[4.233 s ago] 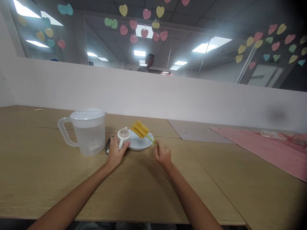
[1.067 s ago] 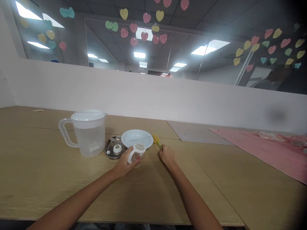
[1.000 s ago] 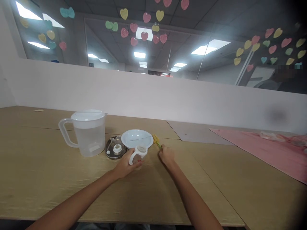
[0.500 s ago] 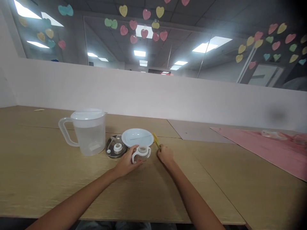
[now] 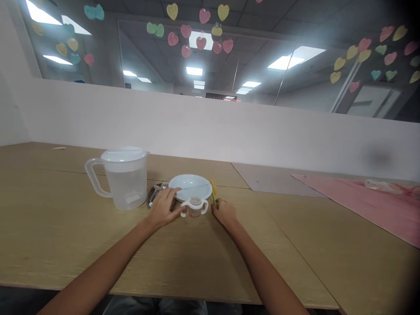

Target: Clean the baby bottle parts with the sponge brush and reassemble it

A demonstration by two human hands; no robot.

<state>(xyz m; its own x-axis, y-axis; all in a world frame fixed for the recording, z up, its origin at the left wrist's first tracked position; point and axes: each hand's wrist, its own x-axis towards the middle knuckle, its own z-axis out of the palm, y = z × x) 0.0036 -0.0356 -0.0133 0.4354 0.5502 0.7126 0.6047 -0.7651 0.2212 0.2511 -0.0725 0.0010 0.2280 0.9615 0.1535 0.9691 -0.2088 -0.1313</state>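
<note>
A clear small bottle (image 5: 194,209) with two white handles stands upright and uncapped on the table, red marks on its front. My left hand (image 5: 163,206) is open beside it, fingers spread over a round metal dish (image 5: 150,197); the thumb is close to the bottle's left handle, and I cannot tell whether it touches. The hand hides most of the white cap and straw parts in that dish. My right hand (image 5: 225,212) is closed around the green handle of a yellow-headed brush (image 5: 213,188), which rests near the plate's right edge.
Behind the bottle is a white plate (image 5: 190,180). A large lidded plastic pitcher (image 5: 127,183) with clear liquid stands at the left. Pink cloth (image 5: 361,205) covers the table's right side, with crumpled clear plastic (image 5: 382,186) on it. A white wall (image 5: 197,127) rises behind.
My left hand has let go of the bottle and moved left over the metal dish. My right hand keeps its hold on the brush. The view has shifted slightly.
</note>
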